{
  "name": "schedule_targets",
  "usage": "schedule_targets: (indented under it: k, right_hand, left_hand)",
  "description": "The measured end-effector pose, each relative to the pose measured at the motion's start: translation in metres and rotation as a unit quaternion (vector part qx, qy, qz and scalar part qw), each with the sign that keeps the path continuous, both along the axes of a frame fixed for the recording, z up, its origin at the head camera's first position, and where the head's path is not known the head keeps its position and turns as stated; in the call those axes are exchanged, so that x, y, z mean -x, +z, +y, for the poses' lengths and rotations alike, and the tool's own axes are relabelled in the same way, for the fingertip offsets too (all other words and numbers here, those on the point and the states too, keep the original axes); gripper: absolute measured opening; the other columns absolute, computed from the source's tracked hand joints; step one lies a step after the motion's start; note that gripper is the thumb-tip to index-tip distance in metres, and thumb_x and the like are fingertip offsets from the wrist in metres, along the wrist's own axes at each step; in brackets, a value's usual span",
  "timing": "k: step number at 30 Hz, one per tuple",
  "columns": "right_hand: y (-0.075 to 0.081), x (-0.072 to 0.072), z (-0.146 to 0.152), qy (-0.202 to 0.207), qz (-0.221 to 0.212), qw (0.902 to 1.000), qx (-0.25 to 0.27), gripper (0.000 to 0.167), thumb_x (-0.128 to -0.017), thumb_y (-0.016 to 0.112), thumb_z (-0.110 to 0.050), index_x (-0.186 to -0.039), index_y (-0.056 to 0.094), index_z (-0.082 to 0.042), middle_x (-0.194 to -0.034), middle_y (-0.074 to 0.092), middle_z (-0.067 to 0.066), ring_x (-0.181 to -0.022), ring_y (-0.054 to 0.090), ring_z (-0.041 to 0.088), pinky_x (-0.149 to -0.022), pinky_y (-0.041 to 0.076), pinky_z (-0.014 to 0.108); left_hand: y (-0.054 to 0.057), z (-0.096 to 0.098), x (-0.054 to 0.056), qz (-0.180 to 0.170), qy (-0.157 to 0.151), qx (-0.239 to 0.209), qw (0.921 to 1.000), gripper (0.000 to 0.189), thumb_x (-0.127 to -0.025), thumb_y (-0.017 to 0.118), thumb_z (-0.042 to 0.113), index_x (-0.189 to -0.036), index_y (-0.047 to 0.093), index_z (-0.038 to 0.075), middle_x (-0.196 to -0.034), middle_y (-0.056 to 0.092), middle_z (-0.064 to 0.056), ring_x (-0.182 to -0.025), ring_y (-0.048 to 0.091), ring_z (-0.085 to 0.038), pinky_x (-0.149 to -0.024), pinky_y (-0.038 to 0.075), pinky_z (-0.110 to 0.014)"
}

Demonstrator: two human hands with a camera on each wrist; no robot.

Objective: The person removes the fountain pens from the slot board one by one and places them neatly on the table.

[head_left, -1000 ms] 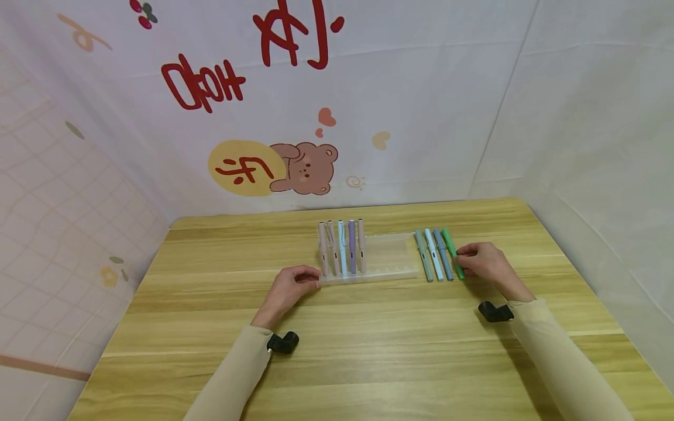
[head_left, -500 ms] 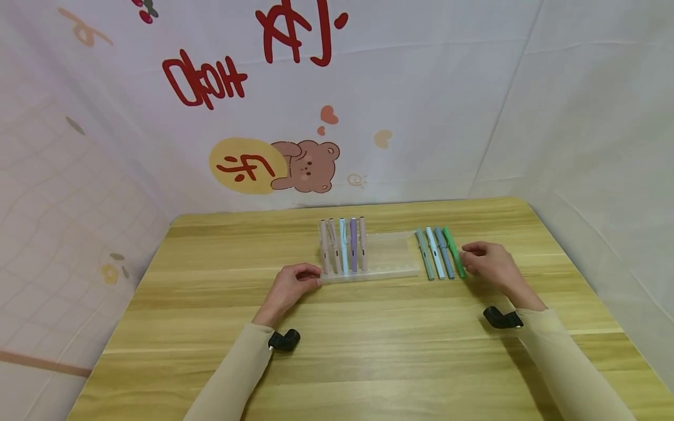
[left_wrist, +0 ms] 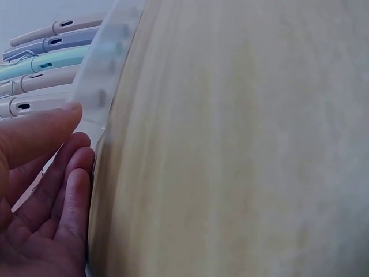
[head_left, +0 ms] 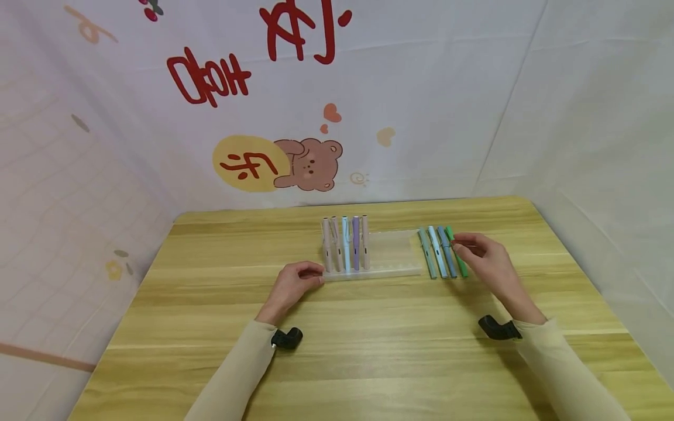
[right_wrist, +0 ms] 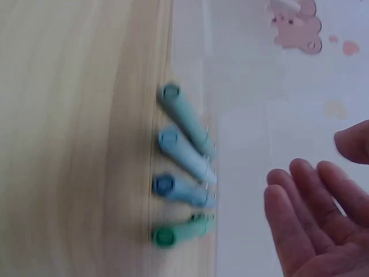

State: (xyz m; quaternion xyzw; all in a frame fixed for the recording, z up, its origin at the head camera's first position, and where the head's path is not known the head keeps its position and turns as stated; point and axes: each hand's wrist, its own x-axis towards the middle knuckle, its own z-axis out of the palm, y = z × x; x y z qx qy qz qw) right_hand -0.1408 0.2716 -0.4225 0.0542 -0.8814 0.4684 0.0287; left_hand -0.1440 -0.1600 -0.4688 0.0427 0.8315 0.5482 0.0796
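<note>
My left hand point(head_left: 292, 287) holds the left front corner of a clear plastic pen rack point(head_left: 392, 272), its thumb point(left_wrist: 55, 127) at the corner in the left wrist view. Several capped pens lean in the rack's left part: beige-pink ones point(head_left: 327, 245), a light blue one point(head_left: 346, 244) and a purple pen point(head_left: 356, 244). Right of the rack lie a grey-green pen point(head_left: 427, 254), a pale blue pen point(head_left: 437, 252), a blue pen point(head_left: 447, 252) and a green pen point(head_left: 460, 260). Over the green pen hovers my right hand point(head_left: 487, 261), thumb and fingers apart with nothing between them in the right wrist view.
The wood-grain table point(head_left: 368, 351) reaches back to a white printed cloth wall point(head_left: 432, 105). Cloth also stands along the left and right sides. A black wrist camera point(head_left: 286, 338) sits on the left wrist, another black camera point(head_left: 497, 327) on the right.
My right hand drew back from the green pen, then moved left and up over it; the pen stays on the table. The left hand keeps its place at the rack.
</note>
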Motion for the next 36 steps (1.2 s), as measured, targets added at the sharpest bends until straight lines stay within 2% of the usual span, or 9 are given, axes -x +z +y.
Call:
schedule_targets:
  k: [8,15,22,29,36]
  right_hand:
    - [-0.002,-0.009,-0.031,0.042,0.023,0.9978,0.046,0.039,-0.107,0.06,-0.034,-0.138,0.063,-0.01,-0.137,0.065,0.017,-0.114,0.062,0.0,-0.088,0.049,0.013]
    - [-0.004,-0.017,-0.059,0.081,0.035,0.9924,0.085,0.035,-0.106,0.063,-0.026,-0.137,0.063,-0.01,-0.138,0.065,0.01,-0.131,0.057,0.027,-0.1,0.044,0.015]
    - [-0.009,-0.016,-0.083,0.102,0.054,0.9894,0.089,0.038,-0.101,0.07,-0.021,-0.136,0.062,-0.008,-0.136,0.065,0.011,-0.13,0.057,0.025,-0.108,0.042,0.022]
    - [-0.013,-0.01,-0.107,0.107,0.051,0.9899,0.078,0.042,-0.097,0.076,-0.02,-0.133,0.063,-0.004,-0.13,0.065,0.018,-0.123,0.062,0.029,-0.108,0.046,0.047]
    - [-0.021,0.004,-0.129,0.094,0.049,0.9915,0.076,0.044,-0.095,0.078,-0.017,-0.131,0.061,0.002,-0.124,0.068,0.019,-0.116,0.066,0.032,-0.102,0.051,0.049]
  left_hand:
    - [-0.002,0.0,-0.001,0.003,0.004,-0.005,1.0,0.02,-0.092,0.079,0.008,-0.11,0.077,0.002,-0.107,0.075,-0.011,-0.099,0.07,-0.024,-0.087,0.054,-0.034]
    - [-0.002,0.0,-0.004,-0.002,0.008,0.006,1.0,0.017,-0.09,0.079,0.006,-0.108,0.078,0.006,-0.099,0.075,-0.002,-0.091,0.068,-0.014,-0.083,0.052,-0.029]
    - [-0.005,-0.001,-0.003,0.008,0.004,0.009,0.9999,0.018,-0.091,0.079,0.006,-0.109,0.078,0.006,-0.1,0.075,-0.003,-0.093,0.07,-0.016,-0.084,0.054,-0.03]
    - [-0.004,-0.001,-0.003,0.006,0.003,0.008,0.9999,0.018,-0.091,0.078,0.006,-0.108,0.078,0.005,-0.1,0.075,-0.004,-0.092,0.07,-0.015,-0.083,0.053,-0.03]
    - [-0.003,-0.001,-0.004,0.006,0.0,0.004,1.0,0.018,-0.091,0.078,0.006,-0.109,0.077,0.005,-0.102,0.076,-0.005,-0.093,0.07,-0.016,-0.084,0.054,-0.03]
